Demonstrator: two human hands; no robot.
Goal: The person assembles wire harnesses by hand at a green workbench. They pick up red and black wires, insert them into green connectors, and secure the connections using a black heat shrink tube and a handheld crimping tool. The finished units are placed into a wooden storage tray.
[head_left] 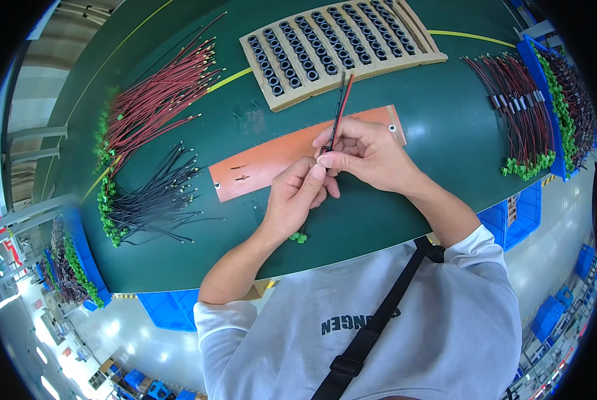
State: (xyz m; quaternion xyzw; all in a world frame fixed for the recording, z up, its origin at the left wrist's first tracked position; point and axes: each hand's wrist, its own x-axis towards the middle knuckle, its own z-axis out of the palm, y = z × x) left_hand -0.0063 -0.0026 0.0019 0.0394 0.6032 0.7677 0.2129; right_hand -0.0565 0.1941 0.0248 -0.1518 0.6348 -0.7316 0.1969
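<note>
Over the middle of the table, both hands meet around a black and red wire pair (339,110), whose free ends point up and away. My right hand (372,157) pinches the wires near a small dark ring-shaped piece (325,151). My left hand (293,193) is closed at the same spot, its thumb and fingertips pressed to the wires just below. Under the left hand a green connector (299,237) shows near the table's front edge; the fingers hide how it joins the wires. Behind the hands lies an orange strip (272,167) with a hole at each end.
At the back, a cardboard tray (438,58) holds rows of black rings. Red wires (165,93) and black wires (155,193) with green connectors lie left. Bundled wires (518,107) lie right, beside a blue bin (545,107). The green table (445,147) has yellow lines.
</note>
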